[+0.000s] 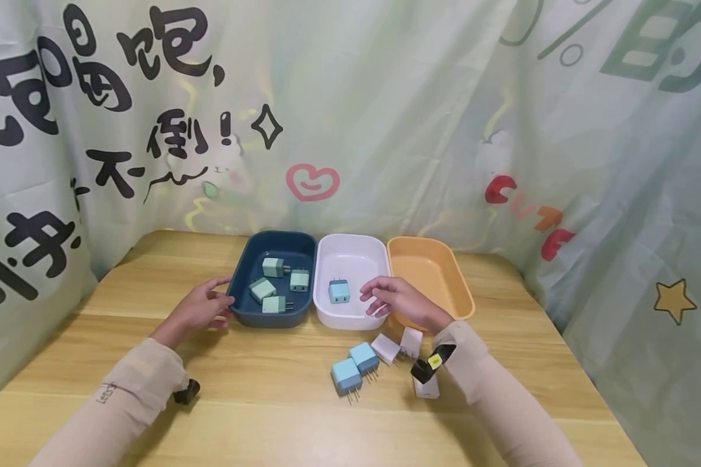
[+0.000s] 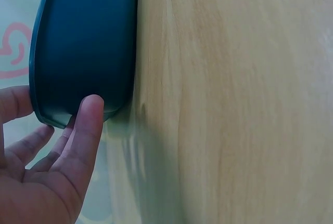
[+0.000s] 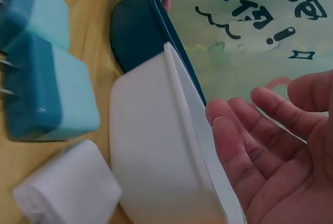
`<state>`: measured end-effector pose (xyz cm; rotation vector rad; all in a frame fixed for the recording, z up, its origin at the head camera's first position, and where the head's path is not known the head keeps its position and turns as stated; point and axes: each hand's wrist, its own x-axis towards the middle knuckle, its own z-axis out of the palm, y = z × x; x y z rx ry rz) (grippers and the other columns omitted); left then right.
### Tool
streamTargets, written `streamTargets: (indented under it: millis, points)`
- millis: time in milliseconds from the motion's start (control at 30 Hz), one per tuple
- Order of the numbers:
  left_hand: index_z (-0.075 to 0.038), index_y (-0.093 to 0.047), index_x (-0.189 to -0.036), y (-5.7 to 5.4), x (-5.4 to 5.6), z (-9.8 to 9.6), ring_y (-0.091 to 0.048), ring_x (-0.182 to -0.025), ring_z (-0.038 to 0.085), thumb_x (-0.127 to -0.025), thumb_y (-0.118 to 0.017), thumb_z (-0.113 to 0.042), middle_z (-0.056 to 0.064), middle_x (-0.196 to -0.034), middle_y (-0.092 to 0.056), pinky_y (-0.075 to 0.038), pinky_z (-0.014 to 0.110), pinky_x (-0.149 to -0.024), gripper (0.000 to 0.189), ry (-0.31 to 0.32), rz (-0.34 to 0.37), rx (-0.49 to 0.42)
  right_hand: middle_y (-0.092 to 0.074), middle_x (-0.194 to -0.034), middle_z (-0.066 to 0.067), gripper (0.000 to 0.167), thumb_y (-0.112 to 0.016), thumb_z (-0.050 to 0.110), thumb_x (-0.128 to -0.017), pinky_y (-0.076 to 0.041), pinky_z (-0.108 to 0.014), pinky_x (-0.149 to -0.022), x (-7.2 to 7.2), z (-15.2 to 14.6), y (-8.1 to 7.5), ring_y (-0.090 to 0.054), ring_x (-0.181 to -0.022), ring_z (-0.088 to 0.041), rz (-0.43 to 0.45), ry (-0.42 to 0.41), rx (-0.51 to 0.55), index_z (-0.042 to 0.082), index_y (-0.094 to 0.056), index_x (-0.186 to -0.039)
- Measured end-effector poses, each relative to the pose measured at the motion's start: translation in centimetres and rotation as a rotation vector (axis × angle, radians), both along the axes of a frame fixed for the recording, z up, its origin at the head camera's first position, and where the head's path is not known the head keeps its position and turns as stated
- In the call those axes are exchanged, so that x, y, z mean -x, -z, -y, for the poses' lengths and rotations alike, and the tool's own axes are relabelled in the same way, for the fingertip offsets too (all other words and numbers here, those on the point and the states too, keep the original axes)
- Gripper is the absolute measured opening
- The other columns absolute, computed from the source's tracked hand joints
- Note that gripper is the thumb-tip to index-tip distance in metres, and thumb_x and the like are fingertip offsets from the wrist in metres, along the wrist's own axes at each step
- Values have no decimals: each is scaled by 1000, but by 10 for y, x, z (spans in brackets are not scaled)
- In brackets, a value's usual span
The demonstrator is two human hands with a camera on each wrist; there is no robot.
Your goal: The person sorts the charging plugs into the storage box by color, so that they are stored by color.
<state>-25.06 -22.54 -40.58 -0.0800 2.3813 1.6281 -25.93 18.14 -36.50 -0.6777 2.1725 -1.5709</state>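
Note:
My left hand (image 1: 201, 308) rests at the left end of a dark blue bin (image 1: 277, 246), thumb and fingertips touching its wall and rim in the left wrist view. Several pale green plug adapters (image 1: 272, 267) lie inside that bin. Over the right side of a white bin (image 1: 353, 256) hovers my right hand (image 1: 400, 299), fingers loosely bent and holding nothing. One light blue plug adapter (image 1: 339, 292) sits in the white bin. Two blue plug adapters (image 1: 346, 376) and three whitish ones (image 1: 386, 349) lie on the table in front, one partly hidden by the right wrist camera.
An orange bin (image 1: 429, 272) stands against the white one, completing a row along the back of the wooden table (image 1: 257, 402). Behind the table hangs a printed curtain (image 1: 385, 130). The right forearm passes over the table close to the loose adapters.

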Motion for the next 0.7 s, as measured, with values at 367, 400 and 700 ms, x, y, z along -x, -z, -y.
streamTargets:
  millis: [367, 400, 700]
  points:
    - [-8, -20, -154, 1, 1, 2, -61, -95, 30, -101, -49, -11, 29, -133, -44, -57, 37, -75, 60, -2, 8, -6, -59, -110, -29, 29, -50, -4, -90, -55, -41, -79, -20, -12, 14, -64, -90, -45, -140, -111, -20, -14, -53, -118]
    - [-8, -20, -154, 1, 1, 2, -61, -95, 29, -101, -49, -12, 29, -132, -44, -57, 37, -75, 61, -2, 8, -9, -60, -111, -28, 30, -51, -5, -89, -55, -38, -78, -21, -13, 15, -64, -90, -45, -147, -126, -31, -13, -54, -117]
    - [-8, -20, -154, 1, 1, 2, -62, -91, 27, -101, -49, -11, 29, -131, -45, -57, 38, -74, 60, 4, 0, -21, -61, -116, -22, 31, -62, 8, -92, -52, -30, -77, -31, -17, 30, -63, -90, -18, -183, -206, -240, -4, -58, -120]
